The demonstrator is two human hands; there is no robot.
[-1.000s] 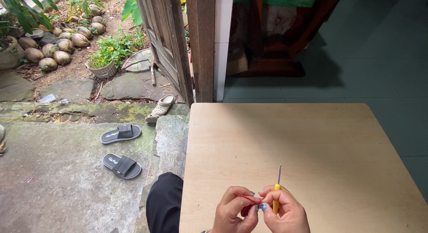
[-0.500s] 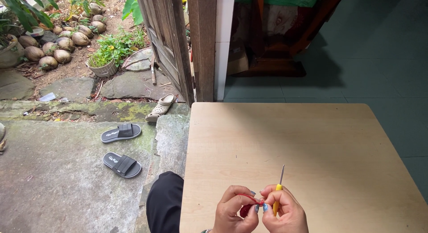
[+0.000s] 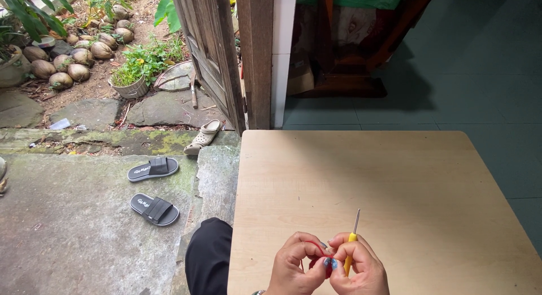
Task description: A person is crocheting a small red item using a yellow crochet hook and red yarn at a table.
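Note:
Both hands meet low over the near edge of a light wooden table (image 3: 395,176). My right hand (image 3: 361,269) grips a crochet hook (image 3: 352,238) with a yellow handle, its metal tip pointing away from me. My left hand (image 3: 293,267) pinches red yarn (image 3: 317,260) between thumb and fingers, right against the right hand. The yarn shows only as a small red patch and a thin strand between the fingers; the rest is hidden by the hands.
My dark-trousered knee (image 3: 209,255) sticks out left of the table. On the concrete outside lie two black slides (image 3: 153,188) and a beige sandal (image 3: 204,136). A wooden door frame (image 3: 257,58) stands beyond the table, with green tiled floor (image 3: 485,75) to the right.
The hands have stayed in the same spot; the hook's tip has tilted very slightly and the fingers have shifted a little around the yarn.

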